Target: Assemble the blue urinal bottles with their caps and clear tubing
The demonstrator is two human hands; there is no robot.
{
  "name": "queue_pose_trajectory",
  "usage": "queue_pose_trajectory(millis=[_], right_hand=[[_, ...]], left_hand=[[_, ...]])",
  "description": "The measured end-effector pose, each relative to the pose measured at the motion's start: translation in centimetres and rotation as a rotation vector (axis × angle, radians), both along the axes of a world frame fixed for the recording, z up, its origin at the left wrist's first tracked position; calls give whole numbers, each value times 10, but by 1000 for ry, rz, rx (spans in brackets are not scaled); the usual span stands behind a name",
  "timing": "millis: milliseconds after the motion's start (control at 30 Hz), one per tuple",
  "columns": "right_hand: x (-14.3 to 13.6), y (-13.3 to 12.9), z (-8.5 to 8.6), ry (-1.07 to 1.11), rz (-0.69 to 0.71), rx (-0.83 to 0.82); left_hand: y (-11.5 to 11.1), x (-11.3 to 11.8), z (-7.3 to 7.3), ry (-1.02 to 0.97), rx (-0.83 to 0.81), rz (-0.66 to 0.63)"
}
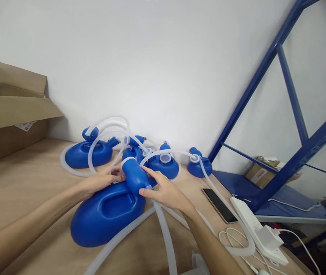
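Note:
A blue plastic urinal bottle [108,217] with a recessed handle lies on the wooden table in front of me. Across its neck end sits a blue funnel-shaped urinal head [136,176] with a white rim. My right hand [164,188] grips this head, thumb at its narrow end and fingers along its far side. My left hand [105,179] is closed at the bottle's neck, behind the head; its fingertips are partly hidden. A translucent hose [165,236] runs from below the right hand toward the table's near side.
Several similar bottles with hoses stand along the wall, including a blue bottle [90,154] at left. A cardboard box [13,114] is at far left. On the right lie a phone [219,205], a power strip [254,225] and white cables, beside a blue metal rack [266,72].

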State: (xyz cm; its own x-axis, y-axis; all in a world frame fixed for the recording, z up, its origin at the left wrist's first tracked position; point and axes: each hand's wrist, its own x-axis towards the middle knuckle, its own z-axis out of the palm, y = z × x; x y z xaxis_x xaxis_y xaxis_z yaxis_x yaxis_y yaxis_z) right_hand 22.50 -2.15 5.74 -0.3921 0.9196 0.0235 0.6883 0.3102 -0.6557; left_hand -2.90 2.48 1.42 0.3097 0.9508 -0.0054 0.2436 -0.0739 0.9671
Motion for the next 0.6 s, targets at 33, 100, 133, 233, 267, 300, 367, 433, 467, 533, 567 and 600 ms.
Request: queue_pose_trajectory(millis=[33, 100, 133, 233, 267, 300, 367, 433, 467, 533, 567, 600], right_hand=[[1, 1, 0, -17, -3, 11], [3, 1, 1, -30, 3, 33], [4, 1, 2, -28, 12, 47], [5, 2, 3, -1, 40, 88], [5, 3, 2, 7, 47, 98], [5, 4, 2, 11, 52, 106], [3, 6, -1, 9, 50, 124], [3, 10, -3, -2, 43, 141], [3, 12, -5, -2, 46, 143], [3, 15, -7, 15, 63, 129], [4, 16, -7, 24, 73, 116], [4, 16, -7, 30, 79, 102]], left_hand=[[3, -1, -2, -60, -51, -13], [5, -1, -5, -133, -113, -63], [6, -1, -6, -155, -127, -73], [6, 0, -9, -172, -130, -64], [5, 0, -9, -169, -118, -51], [5, 0, -10, -166, -104, -40], [5, 0, -12, -159, -76, -33], [5, 1, -15, -161, -23, -18], [6, 1, -17, -162, 20, -2], [7, 2, -20, -146, 119, 32], [8, 2, -21, -133, 153, 40], [8, 2, -21, -118, 167, 43]])
